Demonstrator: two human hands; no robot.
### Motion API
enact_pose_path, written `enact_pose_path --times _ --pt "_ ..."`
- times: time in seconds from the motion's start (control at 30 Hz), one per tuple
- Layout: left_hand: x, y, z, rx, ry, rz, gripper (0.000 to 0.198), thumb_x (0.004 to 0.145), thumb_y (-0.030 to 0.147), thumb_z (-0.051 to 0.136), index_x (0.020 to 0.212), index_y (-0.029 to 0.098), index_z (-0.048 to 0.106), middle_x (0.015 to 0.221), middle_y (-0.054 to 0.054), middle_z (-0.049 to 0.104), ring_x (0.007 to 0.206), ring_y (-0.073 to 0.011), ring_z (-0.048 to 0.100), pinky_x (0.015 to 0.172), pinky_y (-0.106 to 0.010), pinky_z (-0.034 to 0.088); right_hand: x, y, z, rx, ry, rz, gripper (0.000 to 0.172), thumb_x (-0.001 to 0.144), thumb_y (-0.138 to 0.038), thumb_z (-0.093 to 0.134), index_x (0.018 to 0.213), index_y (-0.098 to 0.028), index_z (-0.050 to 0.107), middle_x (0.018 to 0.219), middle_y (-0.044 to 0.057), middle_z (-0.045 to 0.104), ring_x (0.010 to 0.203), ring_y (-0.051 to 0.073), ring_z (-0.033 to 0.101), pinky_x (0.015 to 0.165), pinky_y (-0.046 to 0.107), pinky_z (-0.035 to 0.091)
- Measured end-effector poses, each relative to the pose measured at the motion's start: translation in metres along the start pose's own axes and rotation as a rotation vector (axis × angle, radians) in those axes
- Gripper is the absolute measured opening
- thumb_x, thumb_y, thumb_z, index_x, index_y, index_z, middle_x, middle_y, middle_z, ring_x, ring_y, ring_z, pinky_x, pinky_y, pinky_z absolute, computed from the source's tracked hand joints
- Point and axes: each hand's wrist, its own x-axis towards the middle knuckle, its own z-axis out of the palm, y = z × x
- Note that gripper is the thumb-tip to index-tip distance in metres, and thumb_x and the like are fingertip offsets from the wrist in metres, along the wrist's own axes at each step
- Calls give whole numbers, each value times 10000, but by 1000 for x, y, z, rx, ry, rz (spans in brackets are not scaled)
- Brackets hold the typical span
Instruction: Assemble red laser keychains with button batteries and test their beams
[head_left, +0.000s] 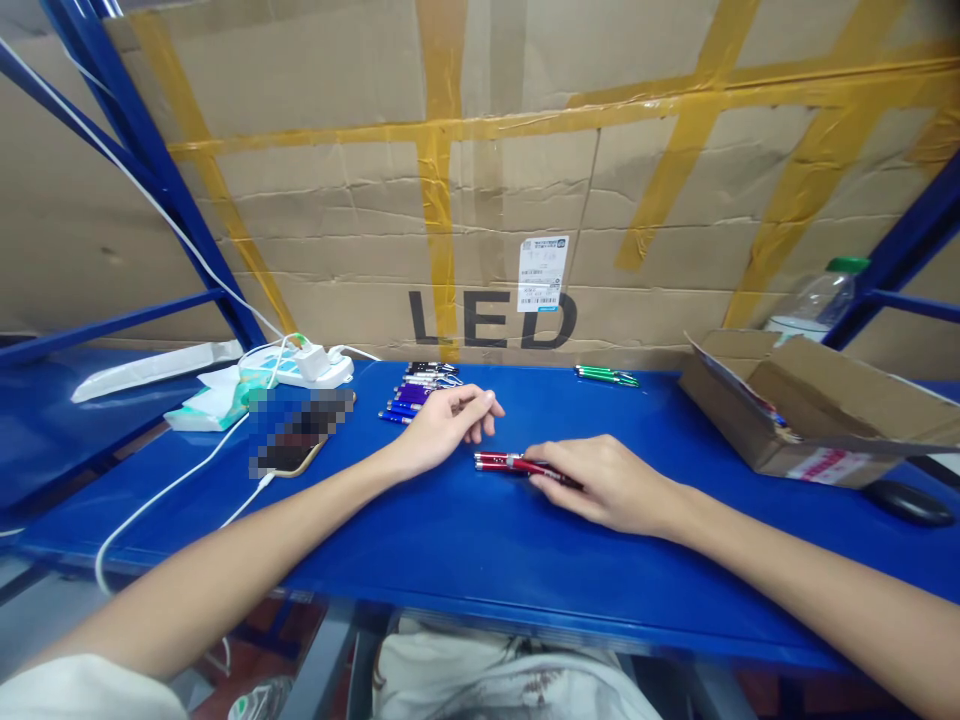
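My right hand is closed over red pens that lie side by side on the blue tabletop; its palm covers their right ends. To the left and slightly farther back, my left hand hovers with loosely bent fingers, and nothing shows in it. Just behind it, a row of pens is partly hidden: black pens at the back, purple pens in the middle and blue pens in front. A few green pens lie apart near the cardboard.
A large taped cardboard panel stands along the back edge. At right are an open carton, a black mouse and a bottle. At left lie a charging phone, a tissue pack and a white power strip with cables.
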Motion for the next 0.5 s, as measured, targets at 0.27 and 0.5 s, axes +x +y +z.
enact_pose_path --times 0.27,0.5 --pt "1 -4 -3 66 3 -7 505 995 631 616 961 141 734 784 -41 704 660 -140 597 638 -277 457 2 -15 2 6 -79 -71 327 1149 -417 457 1146 -189 692 924 53 723 778 183 662 668 292 455" --pt "2 -6 -3 65 26 -4 514 984 646 622 968 146 741 784 -47 710 689 -153 607 666 -289 472 7 -11 3 -70 -48 -24 345 1144 -300 438 1423 -251 633 1260 125 665 1060 268 590 922 428 529"
